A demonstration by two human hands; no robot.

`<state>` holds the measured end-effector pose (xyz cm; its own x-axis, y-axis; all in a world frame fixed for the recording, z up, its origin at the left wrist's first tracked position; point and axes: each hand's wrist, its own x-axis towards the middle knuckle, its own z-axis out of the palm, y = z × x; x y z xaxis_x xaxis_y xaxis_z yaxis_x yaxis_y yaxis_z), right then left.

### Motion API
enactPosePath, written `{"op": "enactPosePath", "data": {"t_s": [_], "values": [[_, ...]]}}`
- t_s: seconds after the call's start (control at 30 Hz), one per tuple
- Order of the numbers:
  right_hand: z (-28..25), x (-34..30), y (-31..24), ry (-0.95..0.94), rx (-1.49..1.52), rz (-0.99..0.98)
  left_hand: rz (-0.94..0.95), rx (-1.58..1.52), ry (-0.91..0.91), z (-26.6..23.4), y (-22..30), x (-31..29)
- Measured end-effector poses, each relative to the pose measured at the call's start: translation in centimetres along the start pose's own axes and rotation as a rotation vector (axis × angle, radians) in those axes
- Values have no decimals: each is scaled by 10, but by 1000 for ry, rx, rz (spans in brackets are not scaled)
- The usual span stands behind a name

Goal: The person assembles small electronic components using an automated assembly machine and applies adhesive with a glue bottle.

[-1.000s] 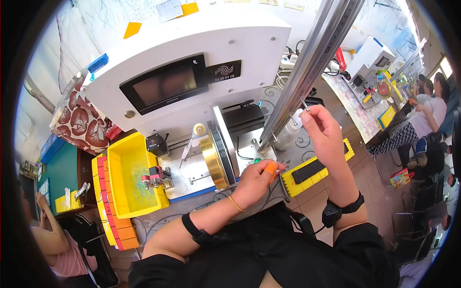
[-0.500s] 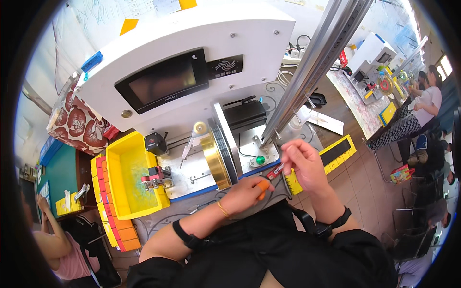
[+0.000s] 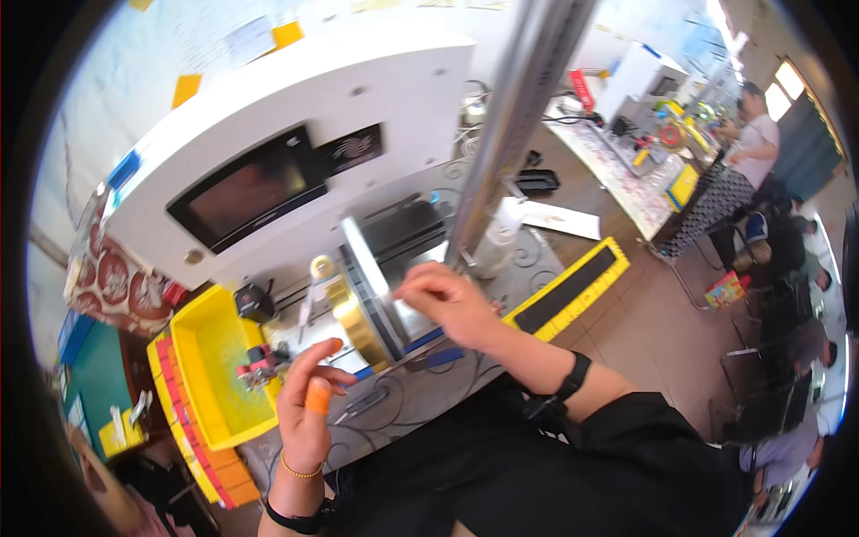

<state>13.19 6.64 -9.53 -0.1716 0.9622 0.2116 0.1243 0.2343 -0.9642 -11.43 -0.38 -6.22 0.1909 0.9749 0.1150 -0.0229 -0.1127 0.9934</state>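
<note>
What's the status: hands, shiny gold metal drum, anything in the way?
Left hand open; right hand blurred, grip unclear. Gold metal drum on white machine, between hands. Possible obstruction: slim pale-grey tool on patterned grey bench in front.

The machine housing [image 3: 403, 98] is white, its screen [image 3: 246, 188] black, its drum [image 3: 356, 324] gold. The tub [image 3: 195, 376] is yellow; the stacked blocks [image 3: 190, 434] beside it run yellow, red and orange. Dark scrollwork patterns the grey desk [image 3: 420, 389]. The left hand [image 3: 304, 425] wears an orange finger cover [image 3: 318, 396] and gold-coloured bracelet [image 3: 300, 472]; the shirt [image 3: 555, 474] is black.
</note>
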Motion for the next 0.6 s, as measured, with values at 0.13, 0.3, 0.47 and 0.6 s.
{"op": "enactPosePath", "data": {"t_s": [0.13, 0.3, 0.47, 0.6], "values": [[12, 8, -6, -111, 49, -23, -125, -163, 35, 20, -10, 30], [18, 20, -8, -126, 19, -217, -270, -239, 21, 24, -18, 49], [22, 24, -4, -162, 60, -99, -337, -247, 52, 28, -13, 56], [20, 25, -12, -221, 63, 19, -334, -208, 77, 28, -21, 54]]}}
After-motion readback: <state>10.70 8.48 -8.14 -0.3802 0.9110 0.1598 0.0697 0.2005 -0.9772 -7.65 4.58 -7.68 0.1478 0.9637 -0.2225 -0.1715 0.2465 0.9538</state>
